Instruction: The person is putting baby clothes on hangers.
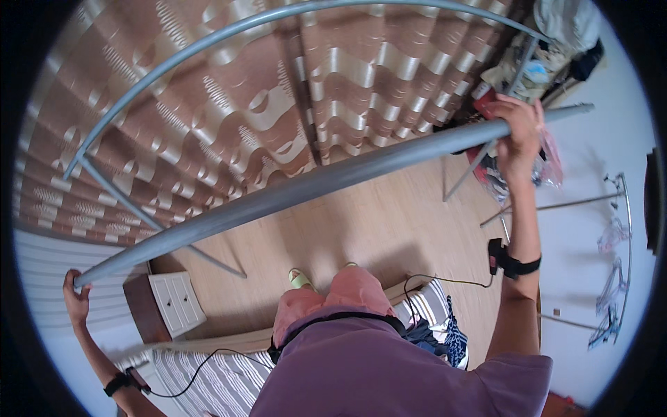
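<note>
A long grey metal tube runs slantwise across the view before me. My left hand is at its lower left end, fingers at the tip; how firmly they hold it does not show. Near the tube's right end, my right hand is closed around it from above. Beyond it a thinner grey curved rail arches across the top, joined to slanting legs that reach down to the floor. Each forearm wears a black strap with a small device and a cable.
Patterned brown curtains hang beyond the frame. A small white-fronted cabinet stands at the lower left. A bed with striped bedding lies behind me. Bags and clothes are piled at the upper right, near a metal rack with hangers.
</note>
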`<state>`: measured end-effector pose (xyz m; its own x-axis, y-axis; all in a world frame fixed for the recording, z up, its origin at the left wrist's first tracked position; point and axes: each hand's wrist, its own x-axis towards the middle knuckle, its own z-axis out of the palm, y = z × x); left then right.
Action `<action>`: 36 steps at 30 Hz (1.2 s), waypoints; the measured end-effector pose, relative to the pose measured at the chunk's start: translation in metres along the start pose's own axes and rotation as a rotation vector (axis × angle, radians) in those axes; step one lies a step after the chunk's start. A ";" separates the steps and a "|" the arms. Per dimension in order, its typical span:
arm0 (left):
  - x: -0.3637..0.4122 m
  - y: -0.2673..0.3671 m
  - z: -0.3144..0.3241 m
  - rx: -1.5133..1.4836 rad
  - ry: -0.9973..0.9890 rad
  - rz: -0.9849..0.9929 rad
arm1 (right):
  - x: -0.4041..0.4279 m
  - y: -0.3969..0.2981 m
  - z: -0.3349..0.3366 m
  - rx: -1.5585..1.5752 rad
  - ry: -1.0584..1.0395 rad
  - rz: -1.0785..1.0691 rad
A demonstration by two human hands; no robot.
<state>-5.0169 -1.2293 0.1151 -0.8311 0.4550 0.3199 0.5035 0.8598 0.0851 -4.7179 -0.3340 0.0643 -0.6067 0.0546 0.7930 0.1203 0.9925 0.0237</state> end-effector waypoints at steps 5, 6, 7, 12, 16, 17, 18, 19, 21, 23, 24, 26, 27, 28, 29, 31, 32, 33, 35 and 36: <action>-0.002 -0.037 0.005 -0.044 -0.072 -0.116 | 0.001 -0.026 0.003 0.052 0.025 0.021; -0.003 -0.035 0.005 -0.054 -0.073 -0.106 | 0.000 -0.025 0.003 0.072 0.029 0.031; -0.003 -0.021 0.008 0.079 -0.065 -0.056 | -0.001 -0.026 -0.001 0.062 0.018 0.040; 0.015 0.193 0.006 -0.058 -0.143 0.140 | -0.006 -0.031 -0.020 0.042 -0.075 0.091; -0.010 0.266 0.049 0.093 0.060 0.189 | -0.025 -0.029 -0.020 -0.041 0.097 0.205; -0.013 0.273 0.066 0.118 0.200 0.180 | -0.030 -0.030 -0.017 -0.045 0.101 0.207; -0.014 0.259 0.083 0.081 0.273 0.139 | -0.035 -0.031 -0.017 -0.046 0.129 0.254; -0.017 0.253 0.089 0.067 0.276 0.156 | -0.040 -0.033 -0.016 -0.053 0.156 0.301; -0.024 0.253 0.094 0.072 0.336 0.140 | -0.047 -0.037 -0.008 0.020 0.192 0.362; -0.040 0.226 0.110 0.125 0.347 0.195 | -0.057 -0.036 0.000 0.040 0.263 0.373; -0.046 0.218 0.114 0.147 0.317 0.200 | -0.061 -0.038 0.004 0.049 0.280 0.364; -0.034 0.242 0.120 0.130 0.308 0.161 | -0.074 -0.040 0.008 0.045 0.282 0.384; -0.038 0.251 0.117 0.137 0.296 0.082 | -0.077 -0.044 0.010 0.037 0.263 0.383; -0.060 0.187 0.146 0.158 0.355 0.064 | -0.081 -0.048 0.012 0.053 0.263 0.391; -0.061 0.178 0.158 0.151 0.352 0.076 | -0.085 -0.049 0.013 0.055 0.255 0.396; -0.063 0.174 0.165 0.171 0.386 0.007 | -0.088 -0.047 0.016 0.064 0.231 0.397; -0.063 0.170 0.167 0.172 0.384 0.014 | -0.087 -0.045 0.015 0.059 0.212 0.400; -0.062 0.170 0.165 0.179 0.366 -0.007 | -0.087 -0.041 0.020 0.067 0.223 0.385; -0.063 0.168 0.158 0.195 0.353 -0.033 | -0.083 -0.037 0.028 0.086 0.251 0.373; -0.059 0.176 0.152 0.151 0.317 0.013 | -0.079 -0.035 0.033 0.096 0.252 0.368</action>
<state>-4.9151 -1.0700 -0.0326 -0.6983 0.3923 0.5987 0.4534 0.8897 -0.0540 -4.6998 -0.3696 -0.0193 -0.3253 0.3889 0.8620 0.2117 0.9183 -0.3345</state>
